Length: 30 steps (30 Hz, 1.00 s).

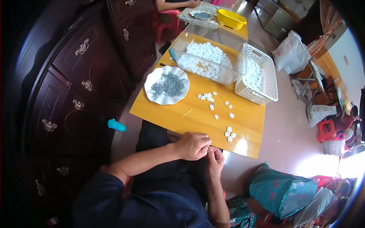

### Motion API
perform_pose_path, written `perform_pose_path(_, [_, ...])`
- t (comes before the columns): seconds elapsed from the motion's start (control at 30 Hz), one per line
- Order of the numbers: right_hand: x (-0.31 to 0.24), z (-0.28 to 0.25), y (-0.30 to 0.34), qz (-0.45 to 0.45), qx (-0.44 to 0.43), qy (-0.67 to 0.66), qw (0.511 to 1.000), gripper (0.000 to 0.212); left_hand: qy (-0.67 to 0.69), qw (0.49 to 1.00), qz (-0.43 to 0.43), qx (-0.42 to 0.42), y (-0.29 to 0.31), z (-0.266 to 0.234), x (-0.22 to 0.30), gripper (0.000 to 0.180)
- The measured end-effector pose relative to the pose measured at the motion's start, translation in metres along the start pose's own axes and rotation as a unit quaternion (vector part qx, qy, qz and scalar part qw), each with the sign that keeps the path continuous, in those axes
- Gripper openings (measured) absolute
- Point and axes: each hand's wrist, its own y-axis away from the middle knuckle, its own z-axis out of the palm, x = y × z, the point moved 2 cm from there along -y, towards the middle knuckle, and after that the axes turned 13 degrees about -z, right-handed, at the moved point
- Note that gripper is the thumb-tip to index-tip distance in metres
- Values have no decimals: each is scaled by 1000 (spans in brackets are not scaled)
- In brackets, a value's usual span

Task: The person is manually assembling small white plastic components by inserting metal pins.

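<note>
1. The left hand (pixel 193 146) is closed, fingers curled and knuckles up, at the desk's (pixel 163 108) near edge; its fingertips are hidden, so I cannot tell whether it grips anything.
2. The right hand (pixel 216 161) is pinched shut, thumb against fingers, touching or almost touching the left hand; anything between the tips is too small to make out.
3. Taking the hands as the clock's centre, the nearest white pieces (pixel 229 129) lie in a small group at 2 o'clock, on the desk.
4. More loose pieces (pixel 211 107) lie scattered from 12 to 1 o'clock.
5. A thin stick (pixel 186 113) lies at 11 o'clock.
6. Beyond it, also at 11, a wavy-edged white plate (pixel 184 91) bears a heap of grey bits (pixel 167 84).
7. A clear tub (pixel 213 35) at 12 o'clock holds many white pieces; a white basket (pixel 262 95) just beside it, at 1, holds more.
8. Far off at 12 is a yellow tub (pixel 228 19).
9. A teal bag (pixel 283 190) sits at 4 o'clock.
</note>
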Motion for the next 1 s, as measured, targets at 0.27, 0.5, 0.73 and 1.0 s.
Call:
perform_pose_path(0.27, [-32,20,-31,-126,-8,269,955,10,103,990,-94,-25,6,-16,-11,9])
perform_pose_path(0.5, [-61,47,-116,-318,-81,572,752,4,121,984,-121,-44,16,-21,-17,10])
perform_pose_path(0.73, [-40,43,-163,-305,-108,632,704,10,119,988,-96,-30,20,-18,-26,10])
perform_pose_path(1.0, [-48,41,-150,-300,-78,649,695,16,131,985,-113,-29,22,-19,-29,10])
